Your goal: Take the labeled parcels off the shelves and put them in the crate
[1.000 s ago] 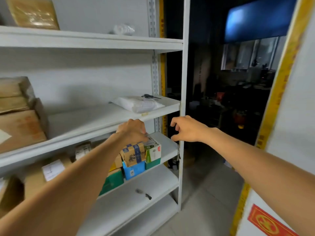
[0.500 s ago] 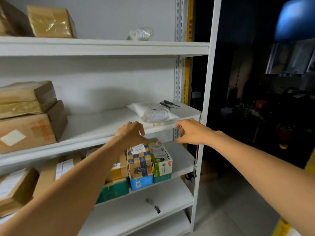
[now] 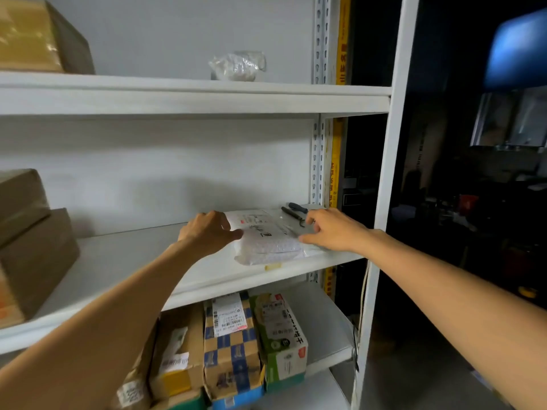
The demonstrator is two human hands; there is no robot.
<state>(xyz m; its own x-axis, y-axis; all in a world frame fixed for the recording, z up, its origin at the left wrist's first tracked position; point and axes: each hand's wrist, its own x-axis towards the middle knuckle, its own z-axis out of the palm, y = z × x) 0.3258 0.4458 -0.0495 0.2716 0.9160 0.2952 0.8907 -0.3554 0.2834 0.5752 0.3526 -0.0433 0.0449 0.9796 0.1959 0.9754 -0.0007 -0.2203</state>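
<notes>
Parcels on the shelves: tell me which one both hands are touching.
The white padded bag on the middle shelf, between the left hand and right hand; the cardboard boxes lie untouched.

white bubble-wrap parcel (image 3: 268, 241), blue-and-tan checkered box (image 3: 232, 347), green-and-white box (image 3: 281, 335), white shelf (image 3: 118, 255)

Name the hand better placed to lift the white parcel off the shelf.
Left, probably: the left hand curls round the parcel at its left edge; the right hand, open, only touches its right end.
</notes>
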